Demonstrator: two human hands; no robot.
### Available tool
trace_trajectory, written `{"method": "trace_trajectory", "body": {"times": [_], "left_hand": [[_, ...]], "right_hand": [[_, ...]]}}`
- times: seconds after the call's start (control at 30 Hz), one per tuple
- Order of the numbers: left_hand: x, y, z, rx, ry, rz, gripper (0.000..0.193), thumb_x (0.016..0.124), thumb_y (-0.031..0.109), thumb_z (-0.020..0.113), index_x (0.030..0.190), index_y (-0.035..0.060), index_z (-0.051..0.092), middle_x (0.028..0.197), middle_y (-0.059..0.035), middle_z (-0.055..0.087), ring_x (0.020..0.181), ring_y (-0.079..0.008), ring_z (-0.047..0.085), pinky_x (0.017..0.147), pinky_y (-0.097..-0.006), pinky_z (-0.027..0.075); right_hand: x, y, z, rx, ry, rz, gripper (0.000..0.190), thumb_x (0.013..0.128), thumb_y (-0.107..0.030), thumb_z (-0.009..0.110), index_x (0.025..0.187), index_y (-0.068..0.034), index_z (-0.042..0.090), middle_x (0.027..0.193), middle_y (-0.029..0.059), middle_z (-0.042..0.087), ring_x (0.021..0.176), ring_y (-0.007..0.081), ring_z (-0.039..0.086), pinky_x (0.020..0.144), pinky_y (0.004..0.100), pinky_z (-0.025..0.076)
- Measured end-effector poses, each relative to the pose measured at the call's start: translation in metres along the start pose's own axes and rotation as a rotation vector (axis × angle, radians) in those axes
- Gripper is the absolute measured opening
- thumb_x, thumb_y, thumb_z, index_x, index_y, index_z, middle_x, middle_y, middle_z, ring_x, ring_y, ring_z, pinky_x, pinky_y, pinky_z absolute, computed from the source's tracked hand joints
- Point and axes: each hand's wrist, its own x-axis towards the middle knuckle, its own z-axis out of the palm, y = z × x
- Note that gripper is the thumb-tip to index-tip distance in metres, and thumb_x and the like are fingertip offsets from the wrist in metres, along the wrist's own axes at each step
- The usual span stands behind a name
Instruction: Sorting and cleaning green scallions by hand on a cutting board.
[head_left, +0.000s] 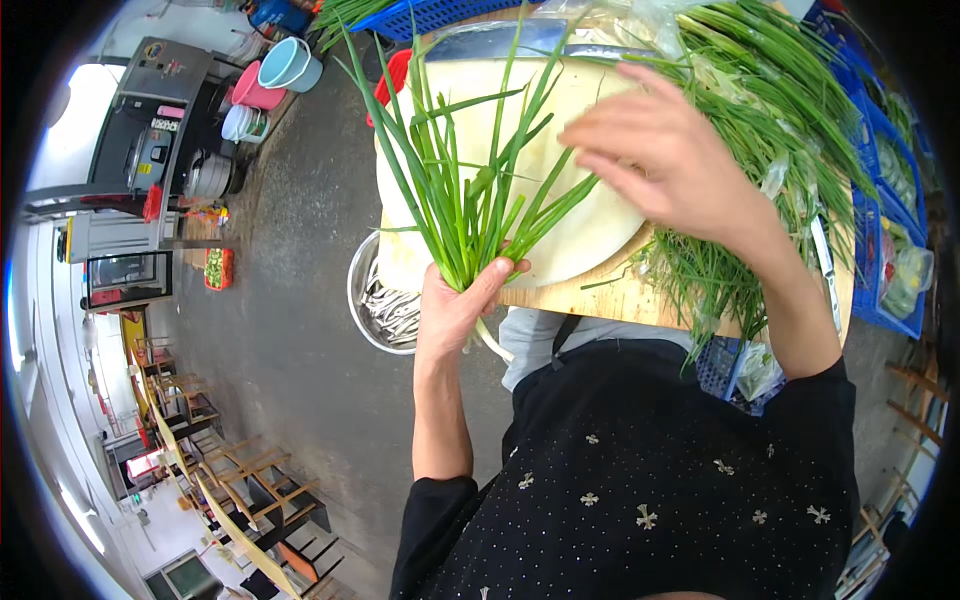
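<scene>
My left hand (465, 300) grips a bunch of scallions (457, 202) near the white root ends. Their green leaves fan upward over a round white chopping board (592, 232). My right hand (637, 142) is blurred, with its fingers apart and nothing visible in them. It hovers over the board's right side, just right of the fanned leaves. A cleaver (499, 39) lies along the board's far edge, its dark handle pointing right. To the right, a large heap of scallions (780, 97) covers part of the wooden tabletop (637, 300).
Below the board's left edge stands a steel bowl (360, 330) of pale and dark strips. A knife (825, 259) lies by the table's right edge. Blue crates (889, 292) line the right. Buckets (289, 66) stand far left, with wooden chairs (255, 472) lower left.
</scene>
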Motion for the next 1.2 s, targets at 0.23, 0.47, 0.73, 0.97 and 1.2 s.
{"method": "trace_trajectory", "body": {"times": [0.23,0.47,0.73,0.97,1.2], "left_hand": [[-0.002,0.003,0.002,0.093,0.091,0.029,0.016,0.099,0.014,0.074,0.104,-0.0007,0.076,0.084,-0.0054,0.077,0.056,-0.0037,0.052,0.049,-0.022,0.041],[-0.001,-0.002,0.001,0.118,0.081,0.027,0.016,0.096,0.015,0.078,0.102,0.0001,0.076,0.077,-0.0006,0.072,0.056,-0.0041,0.053,0.05,-0.0223,0.042],[-0.003,-0.003,0.001,0.178,0.112,0.025,0.018,0.094,0.013,0.079,0.105,-0.0002,0.077,0.078,-0.0004,0.073,0.058,-0.0041,0.054,0.052,-0.0221,0.043],[-0.002,-0.006,0.002,0.181,0.133,0.026,0.023,0.093,0.013,0.08,0.111,-0.0015,0.077,0.082,-0.0012,0.074,0.06,-0.0038,0.055,0.053,-0.0224,0.043],[-0.002,-0.004,0.001,0.129,0.137,0.006,0.024,0.092,0.013,0.081,0.111,-0.0016,0.077,0.081,-0.0014,0.074,0.059,-0.0044,0.053,0.053,-0.0223,0.041]], "right_hand": [[-0.031,-0.01,0.015,0.08,-0.327,0.089,0.012,0.092,-0.014,0.07,0.095,-0.004,0.076,0.084,0.0103,0.073,0.09,0.0286,0.07,0.111,0.0507,0.044],[-0.028,-0.016,0.033,0.067,-0.118,0.073,0.014,0.087,-0.012,0.072,0.1,-0.006,0.074,0.095,0.0084,0.069,0.1,0.0275,0.066,0.109,0.0476,0.045],[-0.038,-0.009,0.033,0.024,-0.222,-0.02,0.012,0.088,-0.012,0.072,0.098,-0.006,0.072,0.088,0.0094,0.068,0.094,0.0282,0.066,0.108,0.0452,0.045],[-0.034,-0.007,0.038,0.516,-0.014,0.779,0.014,0.093,-0.014,0.066,0.096,-0.003,0.074,0.091,0.0114,0.072,0.087,0.0295,0.069,0.096,0.0425,0.05],[-0.012,0.033,-0.005,-0.494,0.094,0.047,0.013,0.091,-0.008,0.069,0.102,-0.005,0.076,0.102,0.0082,0.075,0.101,0.0267,0.071,0.109,0.0448,0.045]]}}
